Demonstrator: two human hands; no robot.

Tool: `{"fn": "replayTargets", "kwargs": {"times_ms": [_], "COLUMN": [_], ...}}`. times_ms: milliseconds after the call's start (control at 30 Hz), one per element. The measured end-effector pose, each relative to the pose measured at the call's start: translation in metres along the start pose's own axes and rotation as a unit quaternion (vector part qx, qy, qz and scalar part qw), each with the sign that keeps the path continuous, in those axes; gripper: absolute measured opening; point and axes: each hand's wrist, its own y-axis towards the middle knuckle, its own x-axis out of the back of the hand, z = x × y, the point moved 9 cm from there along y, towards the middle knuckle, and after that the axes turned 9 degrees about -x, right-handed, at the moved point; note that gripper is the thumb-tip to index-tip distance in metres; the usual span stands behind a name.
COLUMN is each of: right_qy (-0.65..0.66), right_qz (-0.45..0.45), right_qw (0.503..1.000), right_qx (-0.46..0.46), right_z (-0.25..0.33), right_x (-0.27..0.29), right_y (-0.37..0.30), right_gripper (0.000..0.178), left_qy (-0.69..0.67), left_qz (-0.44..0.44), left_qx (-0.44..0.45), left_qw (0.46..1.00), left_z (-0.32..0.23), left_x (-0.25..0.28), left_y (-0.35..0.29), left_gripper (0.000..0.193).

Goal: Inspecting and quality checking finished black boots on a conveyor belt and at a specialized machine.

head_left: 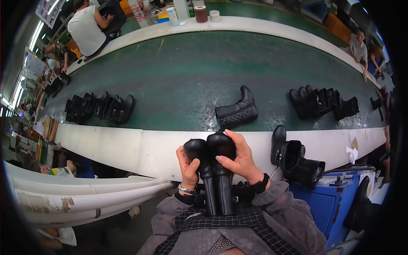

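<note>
A pair of black boots (pixel 217 170) is held side by side in front of me, toes up at the white table edge and shafts hanging down over my checked apron. My left hand (pixel 188 169) wraps the outer side of the left boot, thumb resting on its front. Around the right boot's toe curls my right hand (pixel 239 158), with the thumb across its front and the index finger at the toe tip. Just beyond, a single black quilted boot (pixel 236 109) lies on its side on the green conveyor belt (pixel 178 72).
Several black boots (pixel 100 107) stand in a row on the belt at left, more boots (pixel 323 103) at right. Black boots (pixel 297 157) sit on the white ledge (pixel 106 144) beside a blue cabinet (pixel 316 204). Across the belt sits a person (pixel 88 29) near cups (pixel 200 14).
</note>
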Motion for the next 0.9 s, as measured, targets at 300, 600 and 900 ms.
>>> {"fn": "replayTargets", "kwargs": {"times_ms": [300, 600, 900], "right_qy": [-0.050, -0.084, -0.157], "right_qz": [0.064, 0.038, 0.001], "right_qw": [0.997, 0.996, 0.984], "right_qx": [0.005, 0.002, -0.080], "right_z": [0.005, 0.007, -0.030], "right_x": [0.003, 0.012, 0.018], "right_y": [0.006, -0.002, -0.012], "right_gripper": [0.064, 0.061, 0.066], "left_qy": [-0.006, -0.006, 0.106], "left_qz": [0.010, 0.032, 0.018], "left_qx": [0.018, 0.047, 0.132], "left_qw": [1.000, 0.998, 0.985], "left_z": [0.006, 0.014, 0.058], "left_x": [-0.003, -0.007, 0.005], "left_y": [-0.005, -0.010, -0.004], "left_gripper": [0.063, 0.061, 0.048]}}
